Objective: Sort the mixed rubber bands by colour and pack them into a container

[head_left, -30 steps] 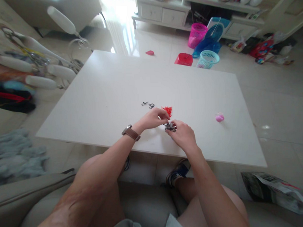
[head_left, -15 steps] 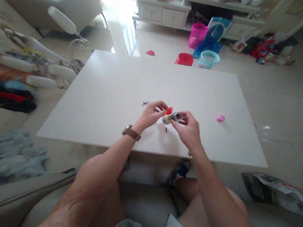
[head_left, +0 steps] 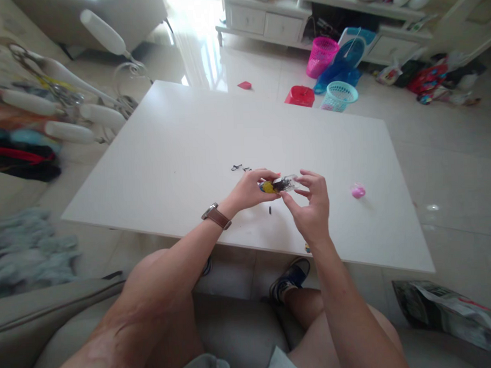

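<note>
A small clear bottle [head_left: 286, 183] lies tilted on its side above the white table, with yellow and black contents showing through its wall. My left hand [head_left: 252, 189], with a brown-strapped watch on its wrist, is closed around the bottle's base end. A bit of red shows at its fingertips, mostly hidden. My right hand [head_left: 310, 203] is beside the bottle's other end, fingers apart, thumb at the lower side of the bottle. Thin black loops [head_left: 237, 167] lie just beyond my left hand. A short black piece [head_left: 270, 210] sits on the table below the bottle.
The white table [head_left: 167, 149] spans the view. A pink object [head_left: 357, 191] stands on its right side, and a small yellow-blue piece [head_left: 308, 248] is at the near edge. Beyond the table are a red stool [head_left: 301, 95] and a light-blue basket [head_left: 339, 96].
My left hand has moved right and closed around the bottle's base. My right fingers have spread from the bottle. The red bunch is now mostly hidden, and another black loop shows on the table.
</note>
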